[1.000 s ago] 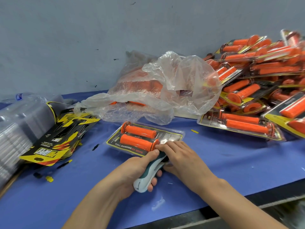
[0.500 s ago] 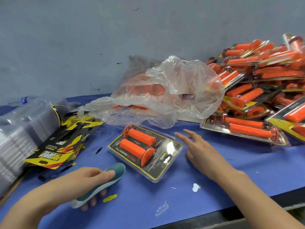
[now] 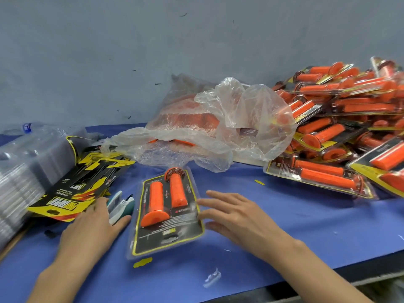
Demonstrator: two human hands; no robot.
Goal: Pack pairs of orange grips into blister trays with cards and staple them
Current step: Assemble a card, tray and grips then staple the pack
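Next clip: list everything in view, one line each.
blister pack: one, clear tray with black-yellow card, centre front
orange grips: two, orange, inside that pack
stapler: one, white-teal, left of the pack
finished packs: a pile, orange, right
plastic bag: one, clear, back centre
cards: a stack, black-yellow, left
empty trays: a stack, clear, far left
table: one, blue
left hand: on the stapler, hold unclear
right hand: fingers spread, at the pack's right edge

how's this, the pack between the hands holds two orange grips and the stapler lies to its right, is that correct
One slip: the head view shows the stapler lying left of the pack, at the left hand. The pack does hold two orange grips.
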